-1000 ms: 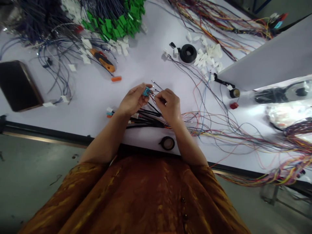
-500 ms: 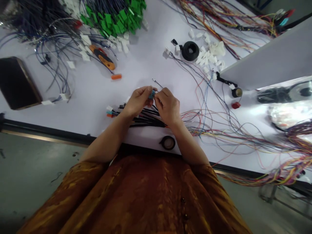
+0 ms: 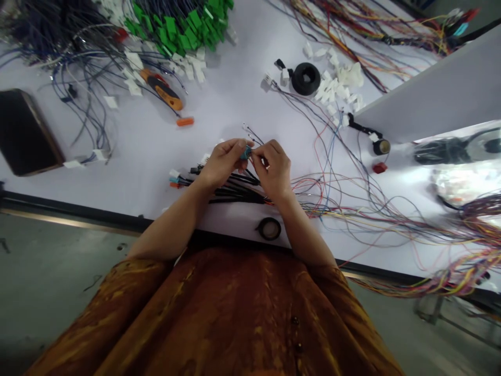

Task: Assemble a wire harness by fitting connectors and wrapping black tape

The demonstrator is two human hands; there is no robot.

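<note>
The left fingers (image 3: pixel 237 148) are closed in a pinch around a small teal connector (image 3: pixel 246 152), which sits between the two hands. Just right of it, the right fingers (image 3: pixel 259 152) are narrowed in a pinch at the connector's wire side, apparently on a thin wire, though their tips hide it. To do this well, I'd keep the left pinch firm and the connector square to the right fingers, guiding the wire straight and gripping it close to its tip so it doesn't buckle. Loose wires with metal tips (image 3: pixel 255 136), just beyond the right fingers, could snag there.

Well left of the left fingers lies a phone (image 3: pixel 29 133); nearer, beyond them, are an orange-handled tool (image 3: pixel 166 93) and green connectors (image 3: pixel 188 31). Black-sleeved wires (image 3: pixel 238 193) lie on the tabletop (image 3: pixel 223 99) just below both sets of fingers and crowd the space for lowering them. A tape roll (image 3: pixel 278 230) rests nearer the body. Right of the right fingers, coloured wires (image 3: pixel 464 267) trail away and might tug, with white connectors (image 3: pixel 338 89) farther beyond.
</note>
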